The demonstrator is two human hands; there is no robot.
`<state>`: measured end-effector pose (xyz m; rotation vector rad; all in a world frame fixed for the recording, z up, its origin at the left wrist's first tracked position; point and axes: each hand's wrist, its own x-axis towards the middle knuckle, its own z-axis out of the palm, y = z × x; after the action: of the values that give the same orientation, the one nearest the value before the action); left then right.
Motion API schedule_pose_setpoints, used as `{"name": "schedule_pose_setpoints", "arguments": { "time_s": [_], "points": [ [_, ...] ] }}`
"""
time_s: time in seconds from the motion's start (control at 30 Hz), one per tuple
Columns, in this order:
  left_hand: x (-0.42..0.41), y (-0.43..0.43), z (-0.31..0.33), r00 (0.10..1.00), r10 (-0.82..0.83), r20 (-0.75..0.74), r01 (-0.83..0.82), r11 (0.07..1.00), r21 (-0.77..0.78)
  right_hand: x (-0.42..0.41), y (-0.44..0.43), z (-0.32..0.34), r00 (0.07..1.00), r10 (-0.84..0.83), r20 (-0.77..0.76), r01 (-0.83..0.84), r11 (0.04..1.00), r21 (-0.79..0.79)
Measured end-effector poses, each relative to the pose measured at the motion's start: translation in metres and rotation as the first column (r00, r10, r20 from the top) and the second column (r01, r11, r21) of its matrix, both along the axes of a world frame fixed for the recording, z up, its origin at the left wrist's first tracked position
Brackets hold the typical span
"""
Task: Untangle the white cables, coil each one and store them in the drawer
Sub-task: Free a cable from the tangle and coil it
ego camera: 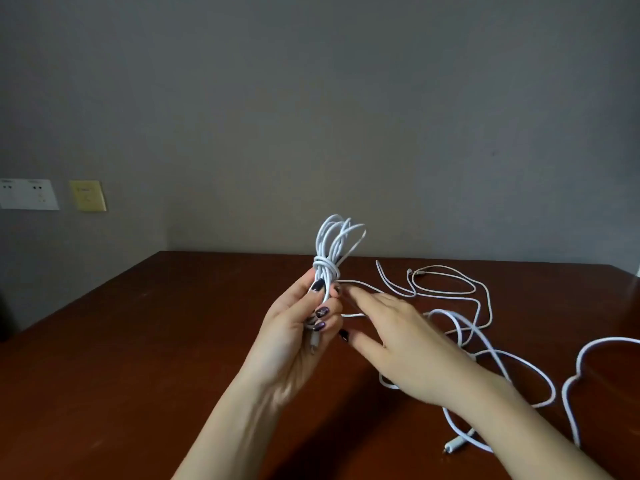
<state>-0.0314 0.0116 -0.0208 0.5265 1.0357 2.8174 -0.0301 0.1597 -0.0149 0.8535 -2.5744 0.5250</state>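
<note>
Your left hand gripping coiled white cable bundle, long axis standing upright above dark brown wooden desk. Right hand hovering just right of bundle, fingers extended, blurred; pinch on tail unclear. Loose white cables lying rightward on desk, nearer right hand.

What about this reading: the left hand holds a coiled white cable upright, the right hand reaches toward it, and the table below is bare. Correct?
Not quite. The table is not bare: loose cables lie spread on it to the right, as the head view shows. The rest stands: the left hand holds the coiled cable upright, and the right hand reaches toward it.
</note>
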Motion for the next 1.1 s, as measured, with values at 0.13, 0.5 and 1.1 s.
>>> {"name": "schedule_pose_setpoints", "arguments": {
  "time_s": [0.13,0.5,1.1],
  "points": [
    [-0.008,-0.009,0.001,0.992,-0.086,0.089,0.073,0.987,0.145,-0.017,0.006,-0.012,0.991,0.006,-0.136,-0.049,0.948,-0.314],
    [-0.005,-0.004,-0.019,0.844,0.368,-0.391,-0.525,0.416,-0.742,0.009,0.023,0.008,0.8,0.129,-0.586,-0.045,0.987,0.156],
    [0.026,-0.002,-0.002,0.838,-0.459,-0.293,0.119,0.679,-0.724,0.005,0.053,0.029,0.938,0.301,0.171,-0.117,0.742,-0.66]
  ]
}}
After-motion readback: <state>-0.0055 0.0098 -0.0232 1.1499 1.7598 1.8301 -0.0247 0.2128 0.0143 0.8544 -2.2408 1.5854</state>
